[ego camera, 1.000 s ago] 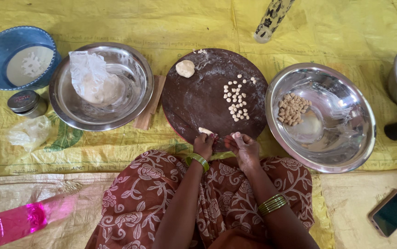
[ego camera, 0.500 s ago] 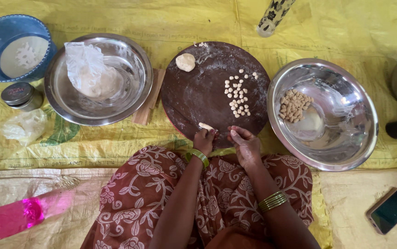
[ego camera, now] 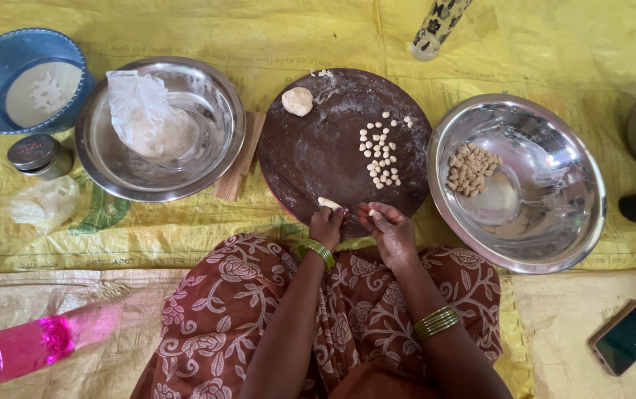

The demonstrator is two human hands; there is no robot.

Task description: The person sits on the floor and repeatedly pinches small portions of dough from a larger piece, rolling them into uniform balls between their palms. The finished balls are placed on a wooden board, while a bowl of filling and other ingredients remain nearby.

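1. Left hand (ego camera: pixel 327 225) sits at the near edge of the round dark board (ego camera: pixel 318 155), fingers curled shut around a short pale strip of dough (ego camera: pixel 329 203) that pokes out above the knuckles and lies against the board.
2. Right hand (ego camera: pixel 388 233) is just beside it, fingertips pinched closed on a tiny dough bit (ego camera: pixel 372 213), pale and rounded, barely showing between thumb and finger.
3. The two hands are close together but not touching; a green bangle (ego camera: pixel 319 251) rings the left wrist, gold bangles (ego camera: pixel 436 322) the right forearm.
4. The strip looks soft, cream-white and matte, thicker than the little pieces.
5. Up on the board, a loose cluster of small dough pellets (ego camera: pixel 379 155) lies right of centre, each one pale, pea-like and separate from its neighbours.
6. A bigger flattened dough ball (ego camera: pixel 297 101) rests near the board's far left rim, with smears of flour around it.
7. Right of the board, a wide steel bowl (ego camera: pixel 554 222) holds a heap of browner pellets (ego camera: pixel 471 168) against its left wall.
8. Left of the board, another steel bowl (ego camera: pixel 207 103) carries a lump of dough under a crumpled clear plastic bag (ego camera: pixel 144 111); a small wooden block (ego camera: pixel 238 159) is wedged between this bowl and the board.
9. Everything sits on a yellow woven mat (ego camera: pixel 185 222), and the person's lap is covered in brown floral cloth (ego camera: pixel 222 310).
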